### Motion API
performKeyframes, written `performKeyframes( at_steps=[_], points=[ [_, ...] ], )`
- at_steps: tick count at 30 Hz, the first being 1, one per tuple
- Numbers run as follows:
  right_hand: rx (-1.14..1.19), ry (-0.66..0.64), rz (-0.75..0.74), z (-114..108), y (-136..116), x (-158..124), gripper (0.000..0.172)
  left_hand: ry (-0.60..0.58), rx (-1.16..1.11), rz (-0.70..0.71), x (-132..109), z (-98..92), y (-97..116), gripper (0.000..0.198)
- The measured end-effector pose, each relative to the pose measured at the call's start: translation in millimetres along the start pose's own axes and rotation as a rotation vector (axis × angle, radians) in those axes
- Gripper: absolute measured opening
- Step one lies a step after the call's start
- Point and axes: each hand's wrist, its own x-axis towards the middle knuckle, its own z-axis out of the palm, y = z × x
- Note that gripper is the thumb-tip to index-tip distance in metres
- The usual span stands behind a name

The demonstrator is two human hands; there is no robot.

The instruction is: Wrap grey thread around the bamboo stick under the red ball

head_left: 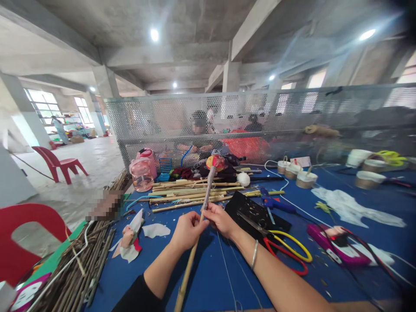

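A long thin bamboo stick (pixel 191 264) slants from the near table edge up and away from me, its upper part covered in a greyish wrap (pixel 209 186). My left hand (pixel 186 229) is closed on the stick, thumb lying along it. Just above, my right hand (pixel 219 219) pinches the stick at the lower end of the wrap. Thin pale threads (pixel 226 264) trail below my right hand to the near edge. Behind the stick's far tip is a red and yellow round thing (pixel 215 162). Scissors (pixel 287 251) with one red and one yellow handle lie right of my right forearm.
Bamboo sticks (pixel 195 195) lie across the table ahead. A blue glue gun (pixel 276 203), black cloth (pixel 238 201), pots (pixel 306 178) and a purple device (pixel 341 247) are on the right. Brown twigs (pixel 81 264) are piled left. A perforated metal screen (pixel 156 125) stands behind, with people beyond.
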Motion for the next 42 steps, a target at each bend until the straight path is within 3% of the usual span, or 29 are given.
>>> performKeyframes(
  at_steps=[6,9,11,15,17,22,25,30,32,39,42],
  points=[
    [0.119,-0.063,0.05,-3.6,-6.8,-2.8,0.037,-0.163,-0.447,-0.184,-3.4,7.5,13.0,0.044],
    [0.138,-0.079,0.085,-4.8,-9.9,-4.2,0.039,-0.242,-0.569,-0.208,-4.2,7.6,14.9,0.045],
    [0.114,-0.053,0.065,-3.7,-8.9,-4.1,0.039,-0.251,-0.52,-0.216,-4.1,6.6,13.2,0.047],
    [0.041,0.037,0.018,-0.6,-2.4,-2.6,0.039,-0.056,-0.271,-0.154,-3.5,4.1,10.0,0.041],
    [0.021,0.037,0.008,-0.8,-1.1,-2.5,0.039,-0.015,-0.242,-0.153,-3.1,3.0,11.1,0.039],
    [0.076,-0.062,-0.012,-5.6,-5.6,-3.9,0.036,-0.157,-0.495,-0.209,-2.4,0.9,16.4,0.043],
    [0.048,-0.036,-0.038,-5.7,-6.5,-3.2,0.033,-0.203,-0.524,-0.226,-3.0,0.2,15.5,0.045],
    [-0.018,0.039,-0.033,0.2,-5.1,-2.2,0.035,-0.039,-0.26,-0.163,-3.7,1.4,11.8,0.038],
    [0.0,0.037,-0.029,1.0,-5.9,-3.2,0.036,-0.033,-0.263,-0.189,-3.0,2.1,12.0,0.037],
    [0.125,-0.077,0.078,-8.6,-6.2,-6.1,0.037,-0.308,-0.563,-0.264,-2.2,0.3,15.1,0.048],
    [0.058,-0.014,0.068,-9.3,-1.8,-4.0,0.037,-0.175,-0.394,-0.234,-2.5,-0.7,11.0,0.045]
  ],
)
